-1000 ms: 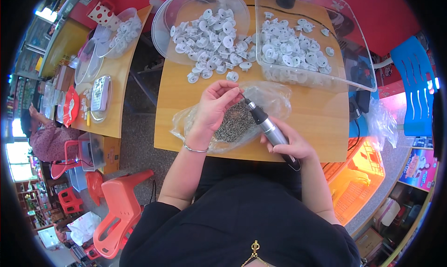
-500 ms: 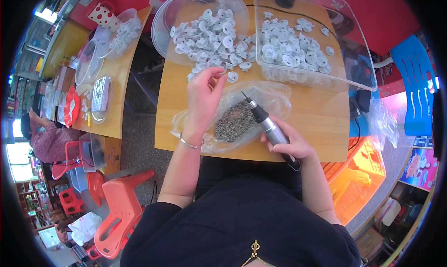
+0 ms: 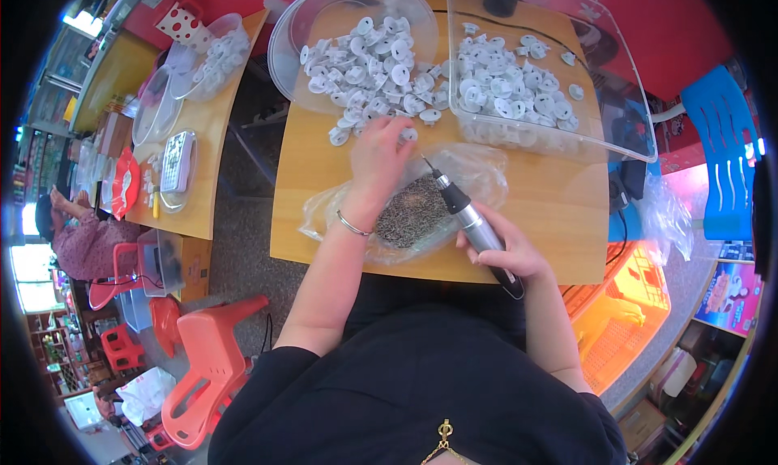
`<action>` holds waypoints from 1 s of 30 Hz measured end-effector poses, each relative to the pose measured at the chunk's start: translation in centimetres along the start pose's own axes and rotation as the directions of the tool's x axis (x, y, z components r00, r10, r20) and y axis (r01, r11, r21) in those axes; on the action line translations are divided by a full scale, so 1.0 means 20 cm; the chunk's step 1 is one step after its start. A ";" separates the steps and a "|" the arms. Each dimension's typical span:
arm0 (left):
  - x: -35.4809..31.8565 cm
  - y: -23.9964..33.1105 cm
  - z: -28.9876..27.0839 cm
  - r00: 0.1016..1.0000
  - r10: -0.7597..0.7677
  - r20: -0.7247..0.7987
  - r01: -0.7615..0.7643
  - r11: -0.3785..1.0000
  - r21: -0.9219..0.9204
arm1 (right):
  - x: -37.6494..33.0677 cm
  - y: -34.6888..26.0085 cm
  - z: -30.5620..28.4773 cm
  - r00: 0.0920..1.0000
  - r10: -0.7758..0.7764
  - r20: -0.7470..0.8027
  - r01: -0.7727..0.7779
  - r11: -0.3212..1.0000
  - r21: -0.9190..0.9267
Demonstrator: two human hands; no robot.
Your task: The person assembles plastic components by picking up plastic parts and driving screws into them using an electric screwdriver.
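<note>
**Left hand at the white parts, right hand gripping the screwdriver**

The left hand (image 3: 379, 153) is stretched forward over the wooden desk (image 3: 551, 222). Its fingers are spread and bent down onto the near edge of a heap of small white round plastic parts (image 3: 369, 80) that spills out of a tipped clear round plastic bowl (image 3: 308, 15). The fingertips touch the nearest pieces; whether one is pinched between them cannot be told from this view. A thin silver bangle (image 3: 353, 223) circles the left wrist.

The right hand (image 3: 506, 254) is closed in a full grip around the rear of a slim grey-and-black electric screwdriver (image 3: 470, 222). The tool lies slanted, its thin bit pointing up and left toward the left hand, the tip apart from the white parts. Its black tail end pokes out below the hand at the desk's near edge.

Between the two hands lies a crumpled clear plastic bag (image 3: 478, 169) holding a dark heap of small metal screws (image 3: 413, 214). The left forearm crosses the bag's left side; the screwdriver's front lies over its right side.

Right of the bowl stands a large clear rectangular plastic bin (image 3: 624, 132) with more white parts inside. To the left stands a second wooden desk (image 3: 207, 132) bearing clear containers; below it is a red plastic stool (image 3: 211, 368). A seated person (image 3: 81, 238) is at the far left.
</note>
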State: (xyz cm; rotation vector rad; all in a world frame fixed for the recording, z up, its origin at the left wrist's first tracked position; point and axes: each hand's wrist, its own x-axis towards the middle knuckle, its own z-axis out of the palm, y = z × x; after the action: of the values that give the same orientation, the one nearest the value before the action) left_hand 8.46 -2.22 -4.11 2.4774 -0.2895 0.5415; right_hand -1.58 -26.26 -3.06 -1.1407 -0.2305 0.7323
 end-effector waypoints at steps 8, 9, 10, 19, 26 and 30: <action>-0.01 -0.04 -0.02 0.913 -0.345 0.217 0.379 0.524 -0.763 | 0.00 0.00 0.00 1.000 -0.002 0.003 0.002 1.000 0.001; -0.01 -0.04 -0.05 0.913 -0.345 0.218 0.381 0.524 -0.762 | 0.00 0.00 0.01 1.000 0.006 -0.012 -0.006 1.000 0.010; -0.01 -0.03 -0.08 0.861 -0.368 0.350 0.452 0.241 -0.859 | -0.01 0.00 0.01 1.000 0.014 -0.027 -0.014 1.000 0.019; -0.10 -0.03 -0.12 0.756 -0.187 0.627 0.584 -0.238 -0.776 | 0.00 -0.02 0.02 0.999 0.038 -0.020 -0.036 0.996 0.087; -0.12 -0.03 -0.09 0.753 -0.127 0.645 0.604 -0.255 -0.755 | -0.01 -0.01 0.01 0.999 0.040 -0.011 -0.039 0.995 0.088; -0.13 -0.05 -0.08 0.755 -0.129 0.642 0.608 -0.229 -0.761 | -0.01 -0.02 0.02 0.998 0.055 -0.020 -0.053 0.997 0.063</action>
State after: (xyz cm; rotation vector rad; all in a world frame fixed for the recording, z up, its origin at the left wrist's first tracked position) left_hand 5.99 -0.34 -4.53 0.8596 0.0549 -0.4162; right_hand -1.70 -26.16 -2.62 -1.0983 -0.1583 0.7695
